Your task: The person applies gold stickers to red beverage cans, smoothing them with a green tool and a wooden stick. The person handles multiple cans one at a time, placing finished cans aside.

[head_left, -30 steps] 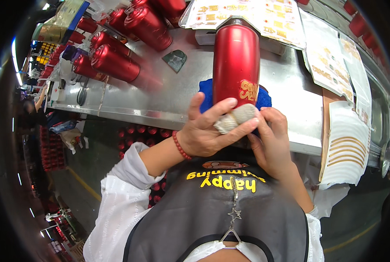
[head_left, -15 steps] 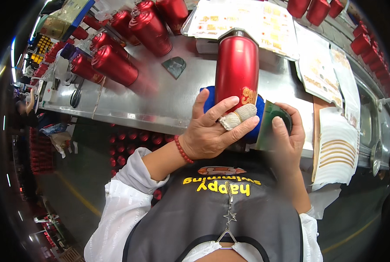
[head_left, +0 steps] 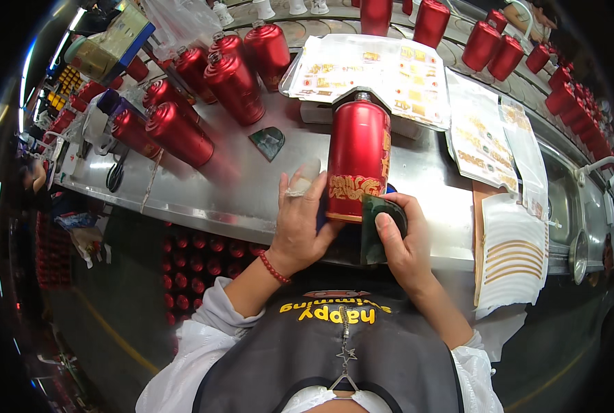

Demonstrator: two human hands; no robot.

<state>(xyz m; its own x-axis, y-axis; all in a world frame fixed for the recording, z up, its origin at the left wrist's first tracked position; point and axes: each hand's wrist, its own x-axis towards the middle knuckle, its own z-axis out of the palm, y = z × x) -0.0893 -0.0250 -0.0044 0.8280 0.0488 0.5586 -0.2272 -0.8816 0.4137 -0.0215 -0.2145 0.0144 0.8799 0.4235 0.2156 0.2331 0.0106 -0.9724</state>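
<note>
A glossy red bottle (head_left: 357, 155) with a gold pattern band round its lower end lies in front of me, its neck pointing away into a dark bracket (head_left: 379, 98). At its lower left side is my left hand (head_left: 295, 224), fingers stretched out and thumb beside the base; I cannot tell whether it presses on the bottle. A pale cloth wrap (head_left: 305, 180) is tied on one of its fingers. My right hand (head_left: 404, 241) pinches a dark green flat scraper (head_left: 372, 234) against the bottle's lower right edge. Some blue material (head_left: 391, 188) shows beside the bottle.
Several red bottles (head_left: 234, 86) stand at the far left of the metal table (head_left: 231, 199), near a loose dark green piece (head_left: 267, 142). Printed decal sheets (head_left: 486, 141) lie at the right, with gold-striped sheets (head_left: 516, 251) nearer. A sink (head_left: 560, 186) stands beyond them.
My left hand has moved from the bottle's top to its left side. The bottle's gold pattern now shows differently. My right hand has brought the scraper left to the bottle.
</note>
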